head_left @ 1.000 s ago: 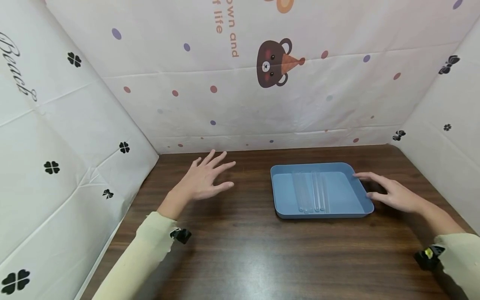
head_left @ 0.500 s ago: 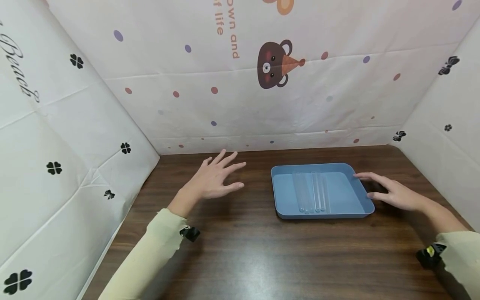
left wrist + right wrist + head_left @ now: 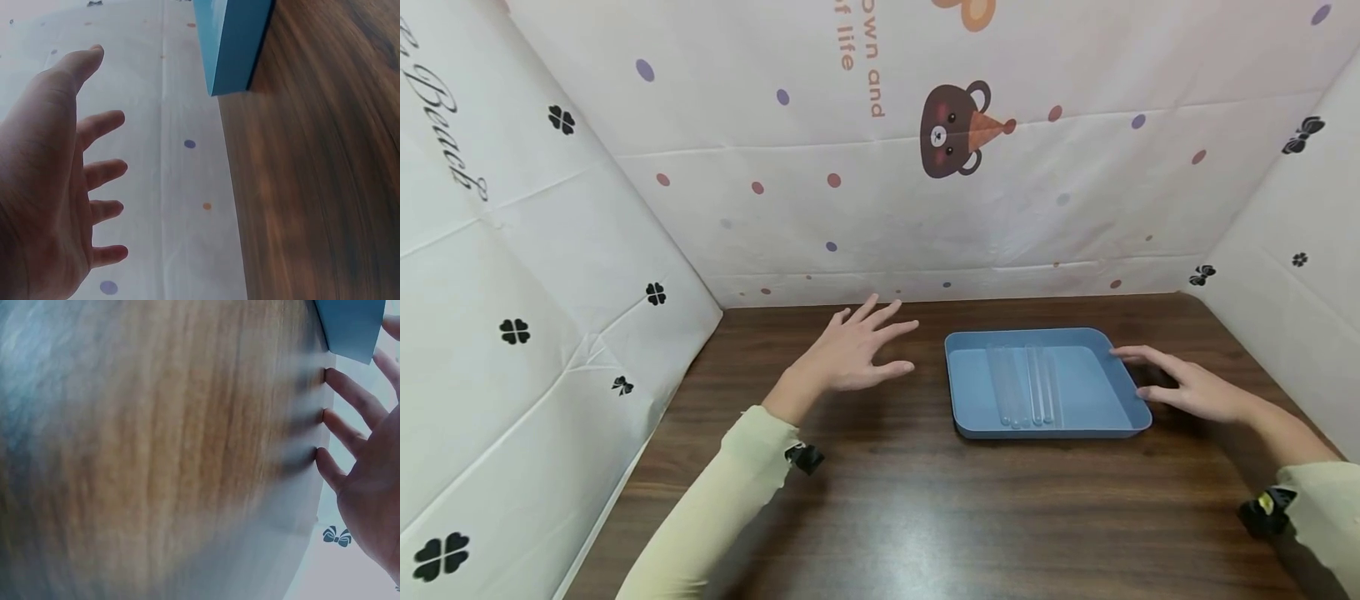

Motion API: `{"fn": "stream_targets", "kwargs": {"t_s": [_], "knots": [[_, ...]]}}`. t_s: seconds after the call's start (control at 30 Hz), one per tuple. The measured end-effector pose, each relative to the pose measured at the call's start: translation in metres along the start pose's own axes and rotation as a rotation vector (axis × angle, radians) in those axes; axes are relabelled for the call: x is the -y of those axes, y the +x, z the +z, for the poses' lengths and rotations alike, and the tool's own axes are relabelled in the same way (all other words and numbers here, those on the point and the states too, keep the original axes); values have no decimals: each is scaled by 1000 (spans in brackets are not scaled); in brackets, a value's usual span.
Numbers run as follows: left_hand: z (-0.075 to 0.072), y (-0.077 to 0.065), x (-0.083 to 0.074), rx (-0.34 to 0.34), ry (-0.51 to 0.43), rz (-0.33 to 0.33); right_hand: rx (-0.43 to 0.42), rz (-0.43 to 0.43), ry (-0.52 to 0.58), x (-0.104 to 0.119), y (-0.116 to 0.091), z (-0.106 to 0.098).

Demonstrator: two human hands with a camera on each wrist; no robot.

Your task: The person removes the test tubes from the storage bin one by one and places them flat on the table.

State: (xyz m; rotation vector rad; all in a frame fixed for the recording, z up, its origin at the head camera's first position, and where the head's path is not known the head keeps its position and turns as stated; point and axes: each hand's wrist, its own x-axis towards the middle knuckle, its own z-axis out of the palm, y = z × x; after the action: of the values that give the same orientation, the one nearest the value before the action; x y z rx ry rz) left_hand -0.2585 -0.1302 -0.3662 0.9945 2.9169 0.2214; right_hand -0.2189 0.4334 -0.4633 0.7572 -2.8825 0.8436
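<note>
Plainly, the blue tray (image 3: 1101, 387) lies between the left hand (image 3: 853, 354) and the right hand (image 3: 1195, 390), its long axis running roughly from one hand's side to the other's. The right hand is nearer: its thumb and forefinger touch the tray's right-hand end, while its other fingers spread toward the table (image 3: 917, 517) beside the tray, none of them clenched. How firmly it bears on the tray cannot be told. The left hand is apart from the tray's left-hand end and holds nothing, its fingers spread and its thumb reaching toward the tray's side; it seems to hang above the table. Inside the tray lie several clear tubes (image 3: 1036, 387), side by side and roughly across its long axis, a little nearer its left end than its right, their rounded ends toward its near wall. Their exact number is hard to make out, and neither hand touches them. Beyond the tray's far side rises a white cloth (image 3: 790, 221) printed with a brown bear's head (image 3: 947, 142).
</note>
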Motion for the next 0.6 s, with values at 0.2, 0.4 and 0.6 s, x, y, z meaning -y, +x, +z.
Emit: {"fn": "stream_targets", "kwargs": {"t_s": [0.2, 0.4, 0.6], "knots": [[3, 10, -8, 12, -4, 20, 8, 10, -9, 0, 1, -1], [8, 22, -17, 3, -35, 45, 15, 26, -18, 0, 1, -2], [13, 33, -29, -19, -94, 65, 19, 30, -19, 0, 1, -1]]}}
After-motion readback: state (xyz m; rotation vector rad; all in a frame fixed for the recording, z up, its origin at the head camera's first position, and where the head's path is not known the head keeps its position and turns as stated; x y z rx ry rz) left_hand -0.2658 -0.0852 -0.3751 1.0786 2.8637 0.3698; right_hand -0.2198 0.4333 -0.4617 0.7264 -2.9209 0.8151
